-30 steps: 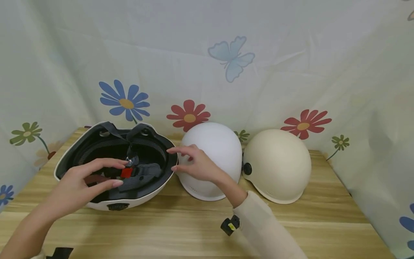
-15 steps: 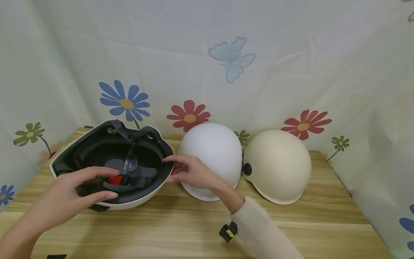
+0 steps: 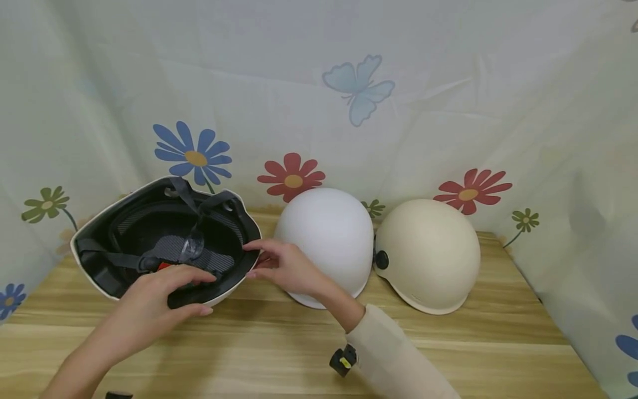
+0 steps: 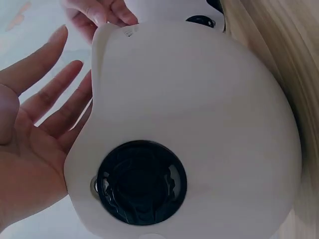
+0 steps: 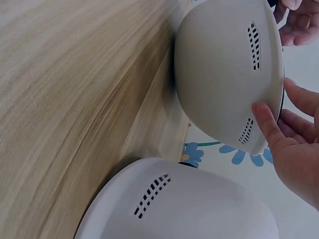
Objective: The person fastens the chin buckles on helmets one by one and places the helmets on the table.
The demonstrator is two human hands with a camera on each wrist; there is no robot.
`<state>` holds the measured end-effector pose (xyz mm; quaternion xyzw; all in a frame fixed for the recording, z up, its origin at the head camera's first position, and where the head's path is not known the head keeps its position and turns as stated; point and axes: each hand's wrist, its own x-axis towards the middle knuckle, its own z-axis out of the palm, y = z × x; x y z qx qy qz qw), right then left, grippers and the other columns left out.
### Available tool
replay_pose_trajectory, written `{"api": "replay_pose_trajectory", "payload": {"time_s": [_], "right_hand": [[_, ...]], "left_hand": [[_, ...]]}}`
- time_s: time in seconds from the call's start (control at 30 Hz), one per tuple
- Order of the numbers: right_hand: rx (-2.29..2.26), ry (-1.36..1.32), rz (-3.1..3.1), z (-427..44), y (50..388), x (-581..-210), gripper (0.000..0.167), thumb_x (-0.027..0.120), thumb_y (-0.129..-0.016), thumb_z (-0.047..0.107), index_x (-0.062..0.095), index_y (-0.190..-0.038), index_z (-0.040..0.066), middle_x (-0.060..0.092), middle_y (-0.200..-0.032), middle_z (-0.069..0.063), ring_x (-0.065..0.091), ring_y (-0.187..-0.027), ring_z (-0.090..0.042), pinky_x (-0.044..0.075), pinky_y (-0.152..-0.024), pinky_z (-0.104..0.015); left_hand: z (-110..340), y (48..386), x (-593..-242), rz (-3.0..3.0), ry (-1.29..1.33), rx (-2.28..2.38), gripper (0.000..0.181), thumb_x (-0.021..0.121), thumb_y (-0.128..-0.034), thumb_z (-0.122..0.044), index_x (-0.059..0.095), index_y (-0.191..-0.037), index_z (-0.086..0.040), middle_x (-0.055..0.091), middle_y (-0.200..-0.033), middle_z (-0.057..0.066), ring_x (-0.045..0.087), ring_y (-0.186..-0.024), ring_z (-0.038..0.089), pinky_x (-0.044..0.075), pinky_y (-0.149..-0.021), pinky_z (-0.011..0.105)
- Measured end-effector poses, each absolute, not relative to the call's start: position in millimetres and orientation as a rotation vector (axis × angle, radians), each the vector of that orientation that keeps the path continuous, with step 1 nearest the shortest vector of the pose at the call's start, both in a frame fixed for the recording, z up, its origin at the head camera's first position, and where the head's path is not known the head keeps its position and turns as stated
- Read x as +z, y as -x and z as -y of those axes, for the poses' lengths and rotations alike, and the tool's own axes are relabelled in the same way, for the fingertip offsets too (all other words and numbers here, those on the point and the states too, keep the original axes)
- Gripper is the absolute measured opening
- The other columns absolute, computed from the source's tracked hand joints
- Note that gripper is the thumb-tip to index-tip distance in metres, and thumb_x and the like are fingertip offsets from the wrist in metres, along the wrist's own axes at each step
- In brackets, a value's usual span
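An upturned off-white helmet (image 3: 82,266) lies on the left of the table, black padding and straps inside. A red buckle (image 3: 164,266) shows in its interior, partly covered by my left hand. My right hand (image 3: 289,266) pinches the helmet's right rim; in the right wrist view its thumb presses the outer shell below the vent holes. Over the near rim is my left hand (image 3: 159,299), thumb and fingers spread apart. In the left wrist view that hand's fingers lie behind the rim, near the helmet's round black fitting (image 4: 142,181), and do not pinch.
A white helmet (image 3: 326,238), dome up, stands close to the right hand. Right of it is a cream helmet (image 3: 428,255) with a black side knob. All rest on a wood-grain table (image 3: 299,354) before a flower-printed curtain (image 3: 423,111).
The upturned helmet has turned and tilted, its right rim shifting left. My right hand has closed on that rim and moved with it. The left hand dipped, then moved right across the near rim.
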<state>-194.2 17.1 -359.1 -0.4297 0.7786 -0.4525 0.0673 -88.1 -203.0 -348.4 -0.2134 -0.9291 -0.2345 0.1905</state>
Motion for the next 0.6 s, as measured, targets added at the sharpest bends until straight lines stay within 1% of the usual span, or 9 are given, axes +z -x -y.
{"api": "replay_pose_trajectory", "payload": {"time_s": [0.07,0.27,0.37,0.53,0.6], "right_hand": [[-1.377,1.295,-2.333,-17.2,194.9,-359.5,0.047,0.07,-0.078,0.002,0.055,-0.121,0.0,0.061,-0.099,-0.013,0.062,-0.085,-0.015,0.048,-0.077,-0.018],[-1.423,1.267,-2.296,-18.2,195.6,-358.2,0.044,0.069,-0.078,-0.001,0.055,-0.12,-0.002,0.061,-0.103,-0.015,0.063,-0.089,-0.018,0.049,-0.077,-0.019],[-1.422,1.266,-2.291,-19.0,196.5,-358.4,0.044,0.069,-0.079,0.0,0.055,-0.12,-0.002,0.061,-0.103,-0.016,0.063,-0.09,-0.019,0.049,-0.077,-0.019],[-1.429,1.263,-2.271,-20.3,197.0,-358.1,0.044,0.068,-0.079,-0.002,0.054,-0.121,-0.003,0.059,-0.105,-0.017,0.061,-0.094,-0.028,0.048,-0.078,-0.019],[-1.436,1.259,-2.263,-20.6,197.3,-358.1,0.044,0.067,-0.079,-0.003,0.054,-0.121,-0.003,0.059,-0.106,-0.017,0.06,-0.096,-0.03,0.048,-0.079,-0.019]], "left_hand": [[202.9,90.2,-349.5,2.622,0.599,-0.651,0.042,0.083,-0.062,-0.023,0.067,-0.1,-0.016,0.064,-0.098,-0.003,0.06,-0.091,0.023,0.047,-0.074,0.044],[202.7,95.2,-350.5,2.712,0.55,-0.633,0.046,0.084,-0.0595,-0.016,0.067,-0.102,-0.014,0.064,-0.099,0.001,0.06,-0.091,0.024,0.048,-0.075,0.046],[202.2,97.0,-350.9,2.736,0.532,-0.614,0.045,0.084,-0.0601,-0.011,0.067,-0.102,-0.013,0.064,-0.099,0.002,0.06,-0.091,0.025,0.048,-0.074,0.046],[201.8,98.9,-350.8,2.731,0.54,-0.592,0.042,0.082,-0.0617,-0.005,0.068,-0.1,-0.012,0.065,-0.098,0.002,0.061,-0.092,0.025,0.048,-0.075,0.047],[202.0,99.4,-351.0,2.72,0.551,-0.578,0.041,0.082,-0.0621,-0.004,0.068,-0.1,-0.012,0.065,-0.098,0.002,0.061,-0.091,0.025,0.049,-0.074,0.046]]}}
